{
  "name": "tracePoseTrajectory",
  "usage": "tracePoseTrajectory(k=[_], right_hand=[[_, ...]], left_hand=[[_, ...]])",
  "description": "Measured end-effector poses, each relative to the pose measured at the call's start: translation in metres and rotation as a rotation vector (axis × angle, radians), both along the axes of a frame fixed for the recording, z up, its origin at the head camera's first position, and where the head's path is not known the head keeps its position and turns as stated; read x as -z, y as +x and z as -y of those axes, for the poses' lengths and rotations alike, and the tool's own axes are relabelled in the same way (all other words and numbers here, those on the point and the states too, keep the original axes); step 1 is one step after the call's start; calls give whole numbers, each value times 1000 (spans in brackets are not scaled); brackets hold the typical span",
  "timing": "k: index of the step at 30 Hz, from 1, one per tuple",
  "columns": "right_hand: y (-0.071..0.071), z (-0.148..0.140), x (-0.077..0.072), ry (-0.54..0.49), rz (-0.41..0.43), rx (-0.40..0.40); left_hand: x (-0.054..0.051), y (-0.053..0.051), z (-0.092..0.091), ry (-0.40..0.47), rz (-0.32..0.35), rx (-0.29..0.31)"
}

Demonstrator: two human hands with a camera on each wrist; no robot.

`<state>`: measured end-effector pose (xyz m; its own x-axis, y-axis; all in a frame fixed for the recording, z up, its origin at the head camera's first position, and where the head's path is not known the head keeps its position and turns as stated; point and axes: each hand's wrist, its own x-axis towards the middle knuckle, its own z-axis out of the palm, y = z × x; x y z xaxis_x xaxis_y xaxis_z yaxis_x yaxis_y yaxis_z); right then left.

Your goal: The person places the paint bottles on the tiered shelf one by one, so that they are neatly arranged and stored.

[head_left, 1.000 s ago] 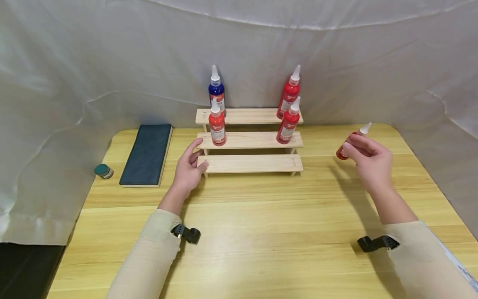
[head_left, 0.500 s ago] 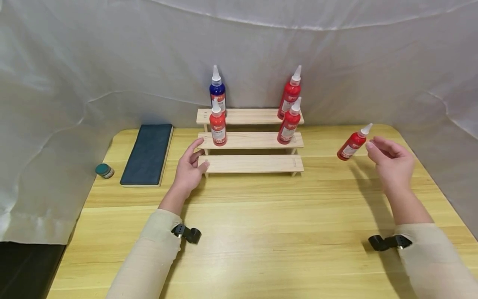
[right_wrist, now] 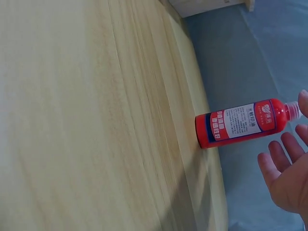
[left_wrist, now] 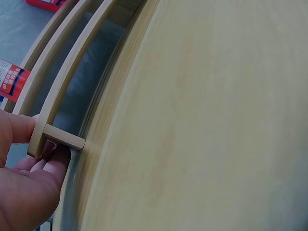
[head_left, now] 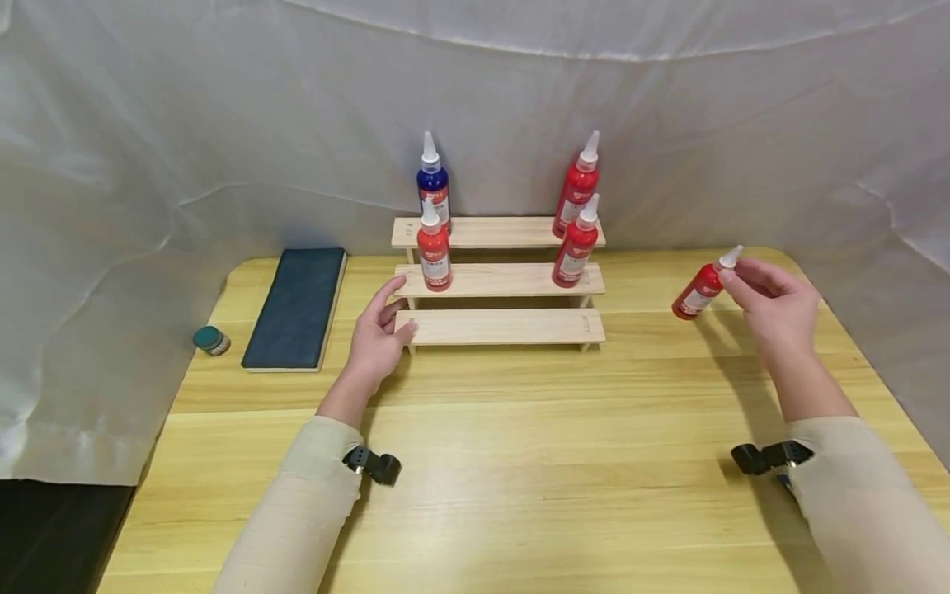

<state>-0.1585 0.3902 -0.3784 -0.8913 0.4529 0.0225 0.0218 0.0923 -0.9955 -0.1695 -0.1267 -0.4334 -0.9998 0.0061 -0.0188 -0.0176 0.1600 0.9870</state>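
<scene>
A three-step wooden rack (head_left: 505, 327) stands at the back of the table. My left hand (head_left: 377, 340) grips the left end of its lowest step, thumb on top and fingers underneath, as the left wrist view shows. To the right, a red ink bottle (head_left: 698, 292) with a white pointed nozzle stands upright on the table. My right hand (head_left: 779, 309) pinches it near the neck with thumb and forefinger. In the right wrist view the bottle (right_wrist: 240, 123) shows its printed label; the other fingers are spread loosely beside it, and the nozzle tip is out of frame.
On the rack stand a blue bottle (head_left: 434, 186), an orange-red bottle (head_left: 435, 257) and two red bottles, one (head_left: 574, 254) in front of the other (head_left: 577, 194). Left lie a dark notebook (head_left: 294, 308) and a green-lidded jar (head_left: 211, 340). Grey cloth (head_left: 490, 91) hangs behind.
My right hand let go of the red ink bottle, drew back to the right, then came back to its neck. The left hand has stayed on the rack.
</scene>
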Motion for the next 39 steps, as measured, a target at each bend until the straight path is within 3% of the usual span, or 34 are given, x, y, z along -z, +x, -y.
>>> tracePoseTrajectory(k=[4,12,16,22,29,32,39], right_hand=[[-5,1,1,65,65,-13],[-14,-1,6,164,104,-27],[-16,-1,7,152,103,-24],[-14,0,5,101,107,-20],[-8,5,3,-69,60,-47],[-4,8,2,-103,46,-51],[4,16,-1,-188,-19,-61]], left_hand=[[1,0,0,-5,2,2],[1,0,0,-4,-1,-5],[2,-1,0,-5,2,-5],[-3,0,-1,-3,22,-3],[-29,13,-8,-23,35,7],[-31,14,-8,-22,32,10],[-1,0,-1,4,12,9]])
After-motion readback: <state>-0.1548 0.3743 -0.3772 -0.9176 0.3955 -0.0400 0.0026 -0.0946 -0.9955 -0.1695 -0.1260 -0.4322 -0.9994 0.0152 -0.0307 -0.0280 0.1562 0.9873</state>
